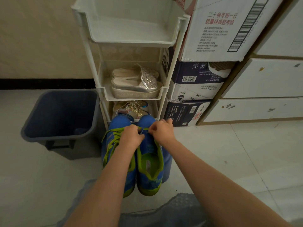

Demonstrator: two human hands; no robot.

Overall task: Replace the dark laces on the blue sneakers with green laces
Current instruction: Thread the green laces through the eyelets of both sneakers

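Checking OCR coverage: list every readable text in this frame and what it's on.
"二十余年如一日": red print, top white carton.
"质量经得起考验": red print, same carton.
"570mlx24": seems to read so, sideways on the bottom dark carton.
Other small print and barcode digits on these and the middle carton: too small to read.
Insole label in the right blue sneaker: blurred.

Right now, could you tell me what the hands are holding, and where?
The left hand and right hand pinch a lace at the toe end of the right sneaker.
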